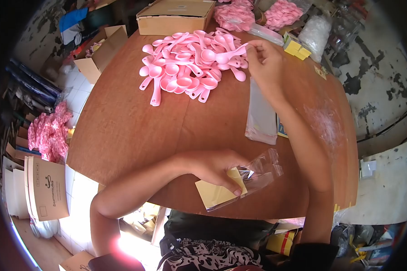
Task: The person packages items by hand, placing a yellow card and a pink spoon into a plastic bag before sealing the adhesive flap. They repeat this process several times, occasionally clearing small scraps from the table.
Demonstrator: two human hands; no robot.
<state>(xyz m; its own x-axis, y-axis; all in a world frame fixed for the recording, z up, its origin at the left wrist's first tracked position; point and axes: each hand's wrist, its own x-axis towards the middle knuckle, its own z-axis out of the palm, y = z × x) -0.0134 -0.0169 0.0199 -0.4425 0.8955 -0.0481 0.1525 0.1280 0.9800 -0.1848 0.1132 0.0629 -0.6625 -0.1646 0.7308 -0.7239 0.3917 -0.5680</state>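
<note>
While the right hand's fingers [255, 47] pinch a pink plastic spoon [228, 55] atop the heap of pink spoons [181, 74], the left hand [215, 167] clamps a clear card-backed plastic bag [257, 174] at the wooden surface's [135, 131] near edge; tangled neighbours may scatter.

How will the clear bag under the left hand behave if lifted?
Probably floppy: the clear bag at the left hand looks thin and crinkled at its open end. The yellow card inside likely stiffens the other half. Its glossy film may slip.
</note>
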